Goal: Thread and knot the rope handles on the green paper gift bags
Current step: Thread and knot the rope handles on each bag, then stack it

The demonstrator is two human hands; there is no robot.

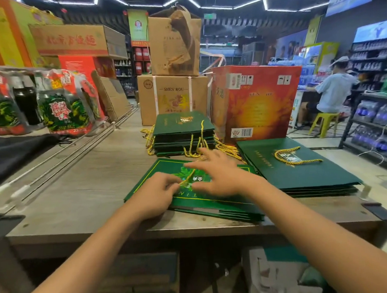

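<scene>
far left, packs of bottles (58,108) in printed wrap sit on a ledge, with metal rods (71,152) lying along the grey wooden table (95,174). near the table's front edge lies a flat stack of green paper gift bags (149,182), and both hands work on top of it. the left hand (155,193) rests on the top bag with its fingers curled, pinching one end of a gold rope handle (188,179) between thumb and fingertips. the rope runs up and to the right from that pinch, across the bag's printed centre. the right hand (216,176) is spread over the same bag, fingers splayed and mostly straight, reaching toward the rope; motion blur hides whether it has hold of anything. behind the hands sits a second stack of green bags (182,126) with gold ropes trailing from its edges. behind that stand brown cartons (172,98). to the right is a red carton (257,102), and in front of it a third stack (297,170) with a gold handle looped on top. far right, a person sits on a yellow stool (323,122) by shelves.
</scene>
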